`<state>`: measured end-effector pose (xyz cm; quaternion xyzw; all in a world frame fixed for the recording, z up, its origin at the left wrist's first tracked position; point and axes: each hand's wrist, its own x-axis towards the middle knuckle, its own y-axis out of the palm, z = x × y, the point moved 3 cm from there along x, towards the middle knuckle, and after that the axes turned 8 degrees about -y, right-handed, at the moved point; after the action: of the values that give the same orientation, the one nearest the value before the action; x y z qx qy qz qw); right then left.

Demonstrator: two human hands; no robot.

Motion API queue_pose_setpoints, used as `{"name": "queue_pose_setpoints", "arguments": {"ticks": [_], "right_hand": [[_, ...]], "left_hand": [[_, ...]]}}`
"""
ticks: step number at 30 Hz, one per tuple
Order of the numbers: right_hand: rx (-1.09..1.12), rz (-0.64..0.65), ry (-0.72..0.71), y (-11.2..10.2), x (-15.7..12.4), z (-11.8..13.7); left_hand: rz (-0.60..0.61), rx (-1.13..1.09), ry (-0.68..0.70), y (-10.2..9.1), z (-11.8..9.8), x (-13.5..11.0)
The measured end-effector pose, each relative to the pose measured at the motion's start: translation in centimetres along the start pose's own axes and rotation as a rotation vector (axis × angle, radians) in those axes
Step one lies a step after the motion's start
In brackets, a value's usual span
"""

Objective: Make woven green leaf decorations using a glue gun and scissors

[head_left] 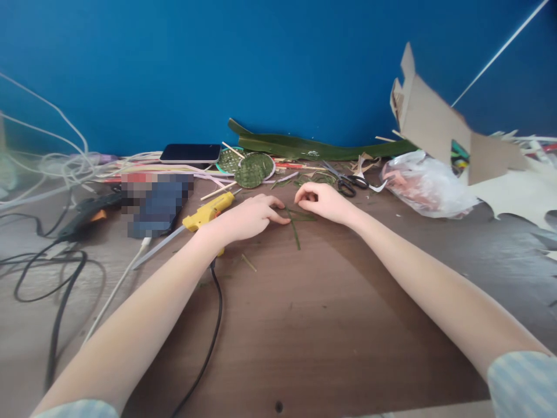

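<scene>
Narrow green leaf strips lie crossed on the brown table between my hands. My left hand rests beside them, thumb and index finger stretched apart, their tips at the strips. Just to the right, my right hand is curled with its fingers pinched together over the far side of the strips; what sits in the pinch is hidden. A yellow glue gun lies left of my left hand, partly behind it. Beyond the hands are round woven green discs and black-handled scissors.
A long green leaf lies along the blue wall. At right are a plastic bag and a cut cardboard box. A phone, a dark blurred-out object and black cables lie at left.
</scene>
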<state>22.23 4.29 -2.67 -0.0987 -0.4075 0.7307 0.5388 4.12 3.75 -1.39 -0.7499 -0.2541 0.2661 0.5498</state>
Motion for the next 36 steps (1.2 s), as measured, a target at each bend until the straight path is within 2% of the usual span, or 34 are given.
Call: {"name": "queue_pose_setpoints", "arguments": {"ticks": [2,5,11,25,33,36], "right_hand": [[-0.008,0.084,-0.005,0.1,0.0,0.0],[-0.009,0.134,-0.008,0.2,0.0,-0.1],[-0.004,0.119,-0.004,0.0,-0.1,-0.1],[0.033,0.204,-0.088,0.0,-0.1,0.1],[0.041,0.239,-0.116,-0.1,-0.1,0.4],[0.047,0.254,-0.124,-0.1,-0.1,0.4]], "left_hand": [[-0.001,0.001,0.005,-0.1,-0.1,0.0],[-0.003,-0.009,0.018,-0.2,-0.2,0.0],[-0.007,-0.053,0.012,-0.5,-0.5,0.0],[0.042,-0.101,0.018,-0.8,-0.9,-0.1],[0.021,-0.137,-0.003,-1.0,-1.0,0.0],[-0.028,-0.173,-0.039,-0.8,-1.1,0.1]]}}
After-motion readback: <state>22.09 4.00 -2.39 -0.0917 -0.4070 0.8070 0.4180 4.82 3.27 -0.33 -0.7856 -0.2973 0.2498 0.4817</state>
